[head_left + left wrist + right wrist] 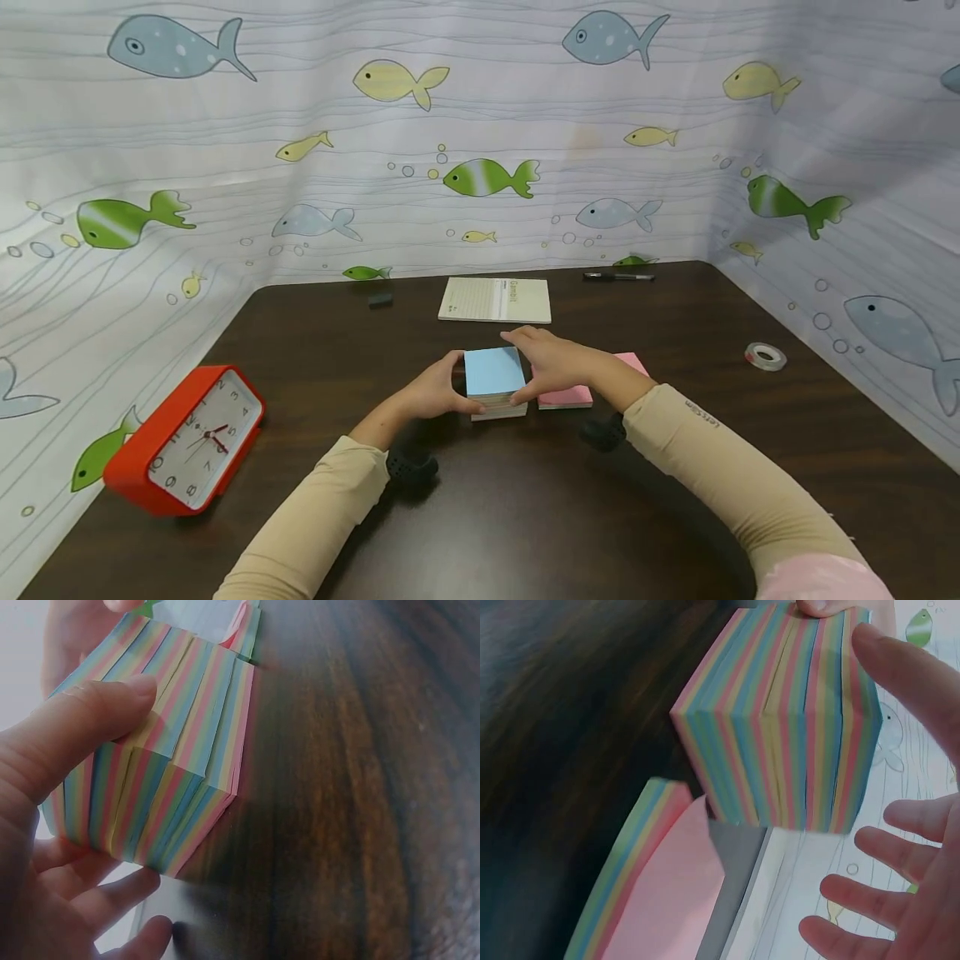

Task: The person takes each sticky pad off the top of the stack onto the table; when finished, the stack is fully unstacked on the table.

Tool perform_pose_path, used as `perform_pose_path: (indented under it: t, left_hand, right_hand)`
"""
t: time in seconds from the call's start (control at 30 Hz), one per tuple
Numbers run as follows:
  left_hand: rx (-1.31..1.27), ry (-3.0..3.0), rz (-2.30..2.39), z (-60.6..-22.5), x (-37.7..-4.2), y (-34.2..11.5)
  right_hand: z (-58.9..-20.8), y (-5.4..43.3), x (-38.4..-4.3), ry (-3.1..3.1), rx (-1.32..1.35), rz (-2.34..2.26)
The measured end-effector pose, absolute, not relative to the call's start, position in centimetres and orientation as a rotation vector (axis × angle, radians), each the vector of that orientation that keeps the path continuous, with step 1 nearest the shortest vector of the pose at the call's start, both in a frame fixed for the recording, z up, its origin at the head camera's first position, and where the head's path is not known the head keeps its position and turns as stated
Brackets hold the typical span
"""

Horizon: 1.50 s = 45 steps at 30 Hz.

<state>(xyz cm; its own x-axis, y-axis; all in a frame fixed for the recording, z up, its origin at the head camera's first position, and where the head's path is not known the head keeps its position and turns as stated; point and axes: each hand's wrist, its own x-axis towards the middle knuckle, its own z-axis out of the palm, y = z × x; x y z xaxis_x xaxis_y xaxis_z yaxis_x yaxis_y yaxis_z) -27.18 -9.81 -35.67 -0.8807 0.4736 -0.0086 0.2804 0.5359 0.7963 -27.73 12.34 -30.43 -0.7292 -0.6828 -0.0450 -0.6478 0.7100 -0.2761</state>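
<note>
A square stack of paper note pads [495,372] with a light blue top stands on the dark table between both hands. Its sides show pink, yellow, green and blue stripes in the left wrist view. My left hand [433,390] grips its near left corner, thumb across the striped front and fingers along the left side. On the other side, my right hand [558,362] has its thumb at the stack's near right edge, while its fingers are spread and stand off from the paper. A lower pink-topped pad [566,397] lies just right of the stack, partly hidden under the right hand.
A red alarm clock [213,442] stands at the left. Behind the stack lies a cream notebook [495,300], with a small dark block [380,300] to its left and a black pen [618,277] to its right. A tape roll [752,358] rests near the right edge.
</note>
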Motion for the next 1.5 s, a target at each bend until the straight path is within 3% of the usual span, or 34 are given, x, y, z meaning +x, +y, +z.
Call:
perform_pose_path:
  t: [0.27, 0.8, 1.5]
  left_hand:
    - [0.622, 2.539, 1.291, -36.1, -26.8, -10.2]
    - [0.654, 2.517, 1.319, -36.3, -26.7, -10.1]
    - [0.658, 2.535, 1.299, -35.8, -27.0, -10.0]
  right_hand:
    - [-31.2, 10.3, -28.5, 2.765, -1.042, -0.182]
    - [-31.1, 11.2, -28.0, 2.834, -1.028, -0.104]
    - [-30.8, 13.7, -27.5, 2.919, -1.107, -0.315]
